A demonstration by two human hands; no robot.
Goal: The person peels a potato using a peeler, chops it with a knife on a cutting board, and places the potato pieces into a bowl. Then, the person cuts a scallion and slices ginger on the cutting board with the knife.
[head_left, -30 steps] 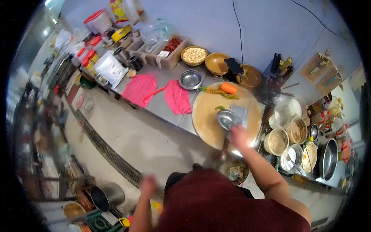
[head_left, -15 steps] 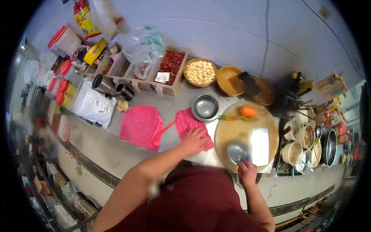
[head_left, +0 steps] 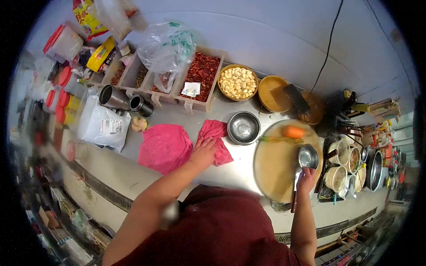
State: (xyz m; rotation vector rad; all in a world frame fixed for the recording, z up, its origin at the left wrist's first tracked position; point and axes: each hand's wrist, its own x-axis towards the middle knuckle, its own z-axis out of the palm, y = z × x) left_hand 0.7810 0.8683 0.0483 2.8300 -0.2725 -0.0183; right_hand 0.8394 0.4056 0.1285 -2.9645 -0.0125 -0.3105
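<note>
My left hand [head_left: 203, 153] lies with its fingers spread on the crumpled pink cloth [head_left: 214, 133], near its left side. A second pink cloth [head_left: 164, 147] is spread just left of it. My right hand [head_left: 306, 179] is closed on a small metal bowl [head_left: 308, 156], held over the right part of the round cutting board [head_left: 277, 170]. A cleaver [head_left: 295, 188] rests under or beside that hand, its blade largely hidden. On the board's upper part are an orange carrot [head_left: 293, 131] and a green stalk [head_left: 277, 139]. Another metal bowl [head_left: 243, 127] stands between cloth and board.
Along the wall stand a bin of dried chillies [head_left: 202, 73], a bowl of peeled garlic [head_left: 238, 83] and a brown bowl [head_left: 274, 94]. A white package [head_left: 104, 122] and dark metal cups [head_left: 141, 105] are at the left. Several tubs [head_left: 336, 178] stand at the right.
My left hand has come onto the right-hand pink cloth and shifted it left, bunching it. The small metal bowl in my right hand has moved rightward across the board.
</note>
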